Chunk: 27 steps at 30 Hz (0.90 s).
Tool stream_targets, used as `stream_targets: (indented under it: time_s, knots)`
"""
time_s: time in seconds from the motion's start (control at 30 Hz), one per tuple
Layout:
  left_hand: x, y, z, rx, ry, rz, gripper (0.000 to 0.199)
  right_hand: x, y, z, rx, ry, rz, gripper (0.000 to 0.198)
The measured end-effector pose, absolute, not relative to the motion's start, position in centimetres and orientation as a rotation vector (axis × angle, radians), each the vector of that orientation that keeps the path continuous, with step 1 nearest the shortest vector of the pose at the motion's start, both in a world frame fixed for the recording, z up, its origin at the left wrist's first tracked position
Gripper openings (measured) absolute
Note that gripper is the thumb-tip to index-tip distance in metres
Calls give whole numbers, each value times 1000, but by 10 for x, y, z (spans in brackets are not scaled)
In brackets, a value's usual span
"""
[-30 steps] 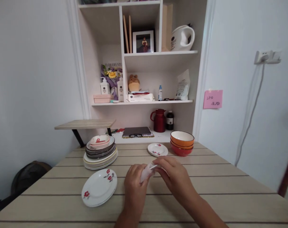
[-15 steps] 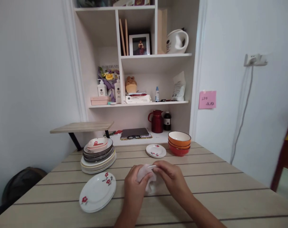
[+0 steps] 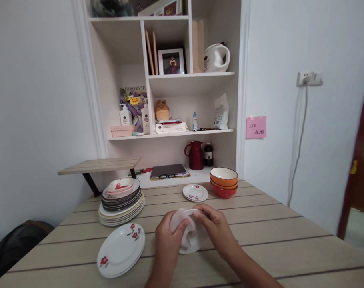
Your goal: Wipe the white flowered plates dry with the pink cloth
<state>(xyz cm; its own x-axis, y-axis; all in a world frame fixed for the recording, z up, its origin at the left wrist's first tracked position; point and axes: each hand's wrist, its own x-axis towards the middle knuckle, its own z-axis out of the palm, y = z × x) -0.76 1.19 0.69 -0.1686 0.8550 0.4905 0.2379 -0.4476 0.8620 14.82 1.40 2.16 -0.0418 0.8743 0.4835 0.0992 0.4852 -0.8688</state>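
My left hand (image 3: 170, 236) is closed around a crumpled white cloth or tissue (image 3: 186, 235), its thumb pressing the cloth against a small white plate (image 3: 195, 246). Gripping the upper right rim of that plate is my right hand (image 3: 213, 226), thumb on the near side. The plate is tilted up above the table, partly hidden by the cloth and my fingers. To the left of my hands lie oval white plates with red flowers (image 3: 122, 250), stacked. Beyond my hands sit small flowered plates (image 3: 195, 193).
A tall stack of mixed plates (image 3: 122, 216) with small dishes on top stands at the left, near a raised wooden shelf (image 3: 99, 165). Orange and red bowls (image 3: 224, 184) are stacked at the back right. Behind the table (image 3: 269, 228), a red jug (image 3: 196, 155) stands in the cabinet.
The small plate has turned so that more of its face shows below the cloth. Both hands keep their hold. The camera view has shifted slightly.
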Motion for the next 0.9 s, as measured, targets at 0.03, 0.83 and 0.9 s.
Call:
stream_targets:
  time_s: [0.03,0.83,0.9]
  knots:
    - [-8,12,7,1595,1249,1656,26,148,14,21,-889,-1473,805,18]
    - [-7,11,14,1204,1144,1690,49,136,11,25,-687,-996,1070,27]
    - [-9,14,10,1196,1165,1681,51,134,11,24,-686,-955,1093,28]
